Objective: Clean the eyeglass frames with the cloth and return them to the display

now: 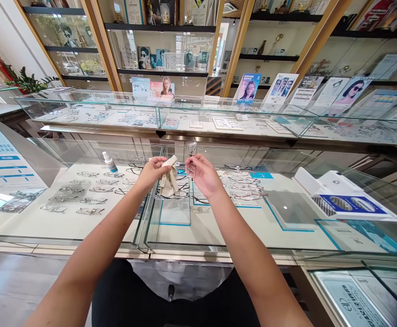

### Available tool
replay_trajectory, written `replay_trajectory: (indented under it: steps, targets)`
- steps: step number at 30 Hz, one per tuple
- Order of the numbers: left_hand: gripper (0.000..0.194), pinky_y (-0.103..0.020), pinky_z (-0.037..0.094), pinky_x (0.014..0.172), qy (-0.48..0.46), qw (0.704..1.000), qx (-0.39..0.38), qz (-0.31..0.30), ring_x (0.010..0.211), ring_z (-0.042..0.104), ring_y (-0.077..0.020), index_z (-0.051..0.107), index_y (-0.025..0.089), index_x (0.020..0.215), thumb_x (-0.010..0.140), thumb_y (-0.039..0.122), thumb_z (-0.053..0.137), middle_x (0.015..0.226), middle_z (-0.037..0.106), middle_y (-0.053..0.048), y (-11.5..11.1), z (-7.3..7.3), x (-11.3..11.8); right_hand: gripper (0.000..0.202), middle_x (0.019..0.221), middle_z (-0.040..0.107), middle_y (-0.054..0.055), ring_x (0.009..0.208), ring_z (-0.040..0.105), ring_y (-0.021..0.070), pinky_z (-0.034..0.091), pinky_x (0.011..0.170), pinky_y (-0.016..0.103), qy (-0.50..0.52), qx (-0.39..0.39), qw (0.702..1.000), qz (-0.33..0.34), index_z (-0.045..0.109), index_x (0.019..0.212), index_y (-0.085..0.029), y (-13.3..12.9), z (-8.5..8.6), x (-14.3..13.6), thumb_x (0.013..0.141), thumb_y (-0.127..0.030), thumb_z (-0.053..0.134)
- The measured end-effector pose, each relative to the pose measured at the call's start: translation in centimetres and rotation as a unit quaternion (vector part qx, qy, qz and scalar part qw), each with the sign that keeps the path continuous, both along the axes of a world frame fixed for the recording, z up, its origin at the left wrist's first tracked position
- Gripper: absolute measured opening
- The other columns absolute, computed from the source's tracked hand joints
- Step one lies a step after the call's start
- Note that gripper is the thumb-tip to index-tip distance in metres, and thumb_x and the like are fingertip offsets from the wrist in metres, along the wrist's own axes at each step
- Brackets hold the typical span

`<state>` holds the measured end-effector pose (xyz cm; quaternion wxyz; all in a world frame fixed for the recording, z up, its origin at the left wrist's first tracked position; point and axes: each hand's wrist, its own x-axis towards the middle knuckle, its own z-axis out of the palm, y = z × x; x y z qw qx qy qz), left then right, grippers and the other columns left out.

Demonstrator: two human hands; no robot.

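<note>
My left hand [154, 172] pinches a beige cleaning cloth [169, 180], which hangs down in folds from the fingers. In my right hand [205, 176] is a pair of eyeglasses [192, 148], turned upright so that one lens stands above the other. The fingers close around the frame near its middle and lower lens. Cloth and eyeglasses are close together but apart, both above the glass counter. A white spray bottle [109, 162] with a blue label stands on the counter to the left of my left hand.
Rows of eyeglass frames [90, 200] lie in the glass display case [106, 227] below my hands. An open white box [337, 181] sits at the right. Behind runs a second glass case [184, 109] with upright advertising cards [247, 88]. A large sign [7, 159] leans at the left.
</note>
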<state>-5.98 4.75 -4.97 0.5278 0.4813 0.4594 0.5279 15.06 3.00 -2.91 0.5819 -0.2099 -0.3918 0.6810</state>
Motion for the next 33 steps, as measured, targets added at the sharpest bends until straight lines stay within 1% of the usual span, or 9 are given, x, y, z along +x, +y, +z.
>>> replay_trajectory:
  steps: [2,5,8,15,18,21,25,29,33]
  targets:
    - [0.056,-0.03,0.049,0.068,-0.027,0.999,-0.015,-0.021,0.074,0.068,-0.0189,0.068,0.019,0.112,0.063,0.036,0.09,0.089,0.075,-0.003,-0.2,0.3,0.1,0.028,0.088,0.076,-0.002,0.078,0.066,0.0107,0.053,0.07,0.023,-0.002,-0.001,1.0,-0.002,0.068,0.081,-0.025,0.0,0.1,0.0,0.077,-0.035,0.093]
    - [0.043,-0.03,0.051,0.071,-0.063,0.997,-0.026,-0.04,0.074,0.066,-0.018,0.071,0.017,0.103,0.067,0.037,0.084,0.085,0.072,-0.002,-0.2,0.5,0.2,0.028,0.089,0.076,-0.002,0.079,0.066,0.0111,0.053,0.07,0.024,-0.003,-0.004,1.0,-0.002,0.067,0.083,-0.025,-0.1,0.2,0.1,0.078,-0.034,0.092]
    - [0.035,-0.03,0.051,0.071,-0.089,0.994,-0.03,-0.049,0.075,0.066,-0.018,0.069,0.018,0.094,0.068,0.038,0.082,0.083,0.07,-0.001,-0.3,0.7,0.3,0.028,0.089,0.076,-0.002,0.079,0.066,0.0118,0.053,0.07,0.024,-0.002,-0.003,1.0,-0.002,0.066,0.083,-0.026,-0.2,0.3,0.1,0.078,-0.034,0.092]
    - [0.046,-0.027,0.047,0.066,-0.104,0.99,-0.047,-0.082,0.069,0.06,-0.0146,0.068,0.019,0.094,0.069,0.046,0.096,0.079,0.066,0.001,-1.3,1.3,0.9,0.027,0.089,0.075,-0.002,0.087,0.068,0.0125,0.055,0.076,0.023,0.013,0.011,1.0,0.01,0.068,0.082,-0.025,-0.6,0.5,-0.1,0.078,-0.033,0.093]
    - [0.046,-0.028,0.048,0.07,-0.11,0.988,-0.041,-0.095,0.075,0.061,-0.0162,0.07,0.019,0.095,0.071,0.05,0.094,0.084,0.068,0.0,-1.7,1.4,1.2,0.026,0.089,0.076,-0.002,0.089,0.068,0.0136,0.056,0.076,0.024,0.01,0.014,1.0,0.006,0.068,0.082,-0.025,-0.8,0.7,-0.2,0.079,-0.034,0.092]
    - [0.044,-0.029,0.05,0.074,-0.117,0.986,-0.035,-0.113,0.08,0.062,-0.0176,0.071,0.018,0.093,0.073,0.049,0.094,0.087,0.069,-0.002,-2.0,1.5,1.4,0.024,0.09,0.075,-0.001,0.089,0.068,0.0139,0.056,0.078,0.025,0.005,0.015,1.0,0.0,0.068,0.082,-0.025,-0.9,0.8,-0.2,0.082,-0.033,0.09]
    - [0.043,-0.028,0.049,0.069,-0.119,0.982,-0.042,-0.141,0.074,0.058,-0.0157,0.071,0.017,0.088,0.076,0.052,0.093,0.081,0.064,-0.002,-2.5,1.5,1.4,0.021,0.09,0.076,-0.001,0.087,0.068,0.0132,0.056,0.081,0.025,0.01,0.018,1.0,-0.003,0.069,0.082,-0.025,-1.0,0.9,-0.3,0.082,-0.032,0.089]
    - [0.051,-0.027,0.051,0.069,-0.111,0.977,-0.058,-0.174,0.076,0.06,-0.0161,0.074,0.017,0.099,0.076,0.057,0.095,0.087,0.068,-0.003,-3.1,1.6,1.7,0.023,0.089,0.077,-0.001,0.083,0.068,0.0125,0.055,0.076,0.024,0.021,0.01,1.0,-0.001,0.07,0.081,-0.023,-1.1,0.9,-0.3,0.079,-0.032,0.092]
    - [0.061,-0.023,0.049,0.069,-0.101,0.977,-0.056,-0.181,0.077,0.06,-0.014,0.073,0.017,0.112,0.077,0.061,0.094,0.091,0.069,-0.002,-3.6,1.6,2.0,0.026,0.088,0.077,-0.001,0.079,0.066,0.0116,0.053,0.072,0.023,0.02,0.001,1.0,0.004,0.071,0.081,-0.022,-1.1,0.9,-0.4,0.077,-0.033,0.094]
